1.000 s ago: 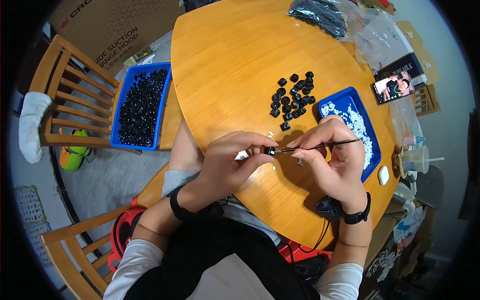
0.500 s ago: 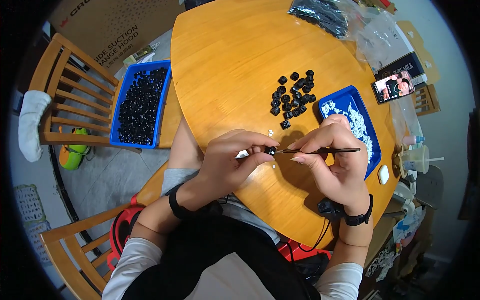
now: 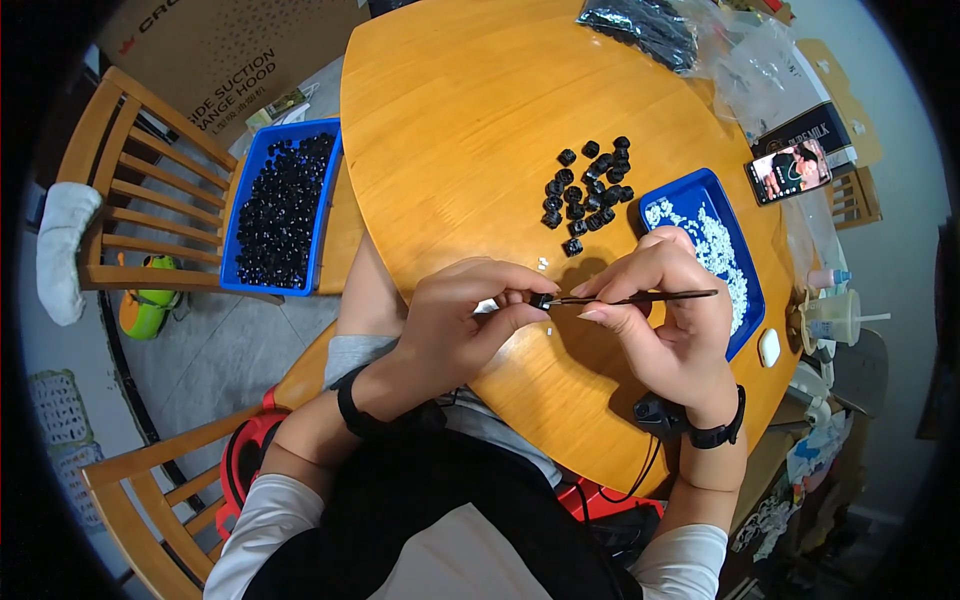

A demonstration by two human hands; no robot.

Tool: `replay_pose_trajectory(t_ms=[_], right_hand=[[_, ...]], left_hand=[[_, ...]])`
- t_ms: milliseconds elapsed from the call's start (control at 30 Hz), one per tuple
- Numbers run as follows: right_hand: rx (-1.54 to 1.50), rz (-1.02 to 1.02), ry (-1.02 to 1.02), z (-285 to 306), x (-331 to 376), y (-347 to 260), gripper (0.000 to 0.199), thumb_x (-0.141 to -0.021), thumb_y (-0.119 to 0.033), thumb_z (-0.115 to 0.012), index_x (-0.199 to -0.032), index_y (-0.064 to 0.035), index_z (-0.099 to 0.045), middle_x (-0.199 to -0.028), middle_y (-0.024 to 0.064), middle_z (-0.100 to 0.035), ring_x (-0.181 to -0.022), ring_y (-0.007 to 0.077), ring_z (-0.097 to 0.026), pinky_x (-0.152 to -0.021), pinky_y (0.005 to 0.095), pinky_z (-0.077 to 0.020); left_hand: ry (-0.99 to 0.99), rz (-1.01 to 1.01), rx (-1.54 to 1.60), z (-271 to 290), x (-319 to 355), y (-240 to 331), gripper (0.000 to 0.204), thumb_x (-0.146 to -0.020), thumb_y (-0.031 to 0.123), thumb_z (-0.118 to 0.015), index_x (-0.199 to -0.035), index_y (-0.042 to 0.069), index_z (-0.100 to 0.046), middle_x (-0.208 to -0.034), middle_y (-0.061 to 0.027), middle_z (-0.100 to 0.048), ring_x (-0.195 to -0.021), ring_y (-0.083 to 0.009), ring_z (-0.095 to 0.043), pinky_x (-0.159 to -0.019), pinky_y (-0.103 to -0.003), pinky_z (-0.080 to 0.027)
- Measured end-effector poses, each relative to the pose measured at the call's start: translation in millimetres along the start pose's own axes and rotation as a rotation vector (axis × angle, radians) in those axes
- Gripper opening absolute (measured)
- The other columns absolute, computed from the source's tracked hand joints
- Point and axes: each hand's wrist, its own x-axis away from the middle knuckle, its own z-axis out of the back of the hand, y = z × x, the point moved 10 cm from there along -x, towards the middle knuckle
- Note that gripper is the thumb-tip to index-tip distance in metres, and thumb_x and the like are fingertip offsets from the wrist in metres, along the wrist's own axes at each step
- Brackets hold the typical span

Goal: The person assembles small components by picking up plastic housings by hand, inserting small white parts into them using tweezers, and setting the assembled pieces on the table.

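Observation:
Above the table's near part, my left hand (image 3: pixel 465 315) is closed, pinching a small black block (image 3: pixel 541 301) between thumb and fingertips. My right hand (image 3: pixel 665 315) grips a thin, dark, tweezers-like tool (image 3: pixel 665 296). Its narrow shiny tip points left and meets the block, though the exact contact is too small to make out. Just beyond my left fingertips lie a few tiny white pieces (image 3: pixel 542 264) on the wood. Farther off is a loose group of similar black blocks (image 3: pixel 590 190). A blue tray (image 3: pixel 757 300) of tiny white pieces sits beside my right hand, which partly covers it.
A blue bin (image 3: pixel 328 215) full of black blocks rests on a chair at left. To the right are a propped phone (image 3: pixel 790 171), a white case (image 3: pixel 768 347) and a cup with a straw (image 3: pixel 835 318). Plastic bags (image 3: pixel 650 35) lie at the table's far right.
My right hand and the tool have shifted very slightly left. The left hand keeps its hold on the black block, and the picture on the phone has changed.

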Motion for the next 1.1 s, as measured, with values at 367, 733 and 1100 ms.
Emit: replay_pose_trajectory(t_ms=[367,733,1100], right_hand=[[-0.087,-0.446,-0.210,-27,16,52,0.022,-0.080,-0.003,-0.081,-0.085,-0.0014,-0.059,-0.074,0.0003,-0.062,-0.061,0.0048,-0.053,-0.053,0.0199,-0.0396],[-0.100,-0.438,-0.204,-34,16,51,0.021,-0.081,-0.003,-0.080,-0.085,-0.0007,-0.059,-0.068,-0.0003,-0.059,-0.058,0.0035,-0.052,-0.051,0.0202,-0.0389],[-0.152,-0.347,-0.187,-19,9,39,0.018,-0.083,0.001,-0.076,-0.086,-0.0012,-0.058,-0.077,0.0031,-0.062,-0.070,0.0086,-0.059,-0.062,0.0227,-0.0457]], left_hand=[[0.224,-0.009,0.127,16,0,-9,0.026,-0.086,-0.003,-0.070,-0.112,0.002,-0.069,-0.090,-0.0070,-0.064,-0.080,-0.0152,-0.061,-0.073,-0.027,-0.049],[0.239,0.072,0.306,10,4,-18,0.019,-0.089,-0.006,-0.067,-0.107,0.001,-0.066,-0.098,-0.0079,-0.067,-0.087,-0.0150,-0.066,-0.081,-0.026,-0.054],[0.101,0.094,0.181,8,3,-13,0.034,-0.086,-0.013,-0.065,-0.119,-0.005,-0.062,-0.114,-0.0151,-0.066,-0.106,-0.0175,-0.065,-0.092,-0.027,-0.053]])
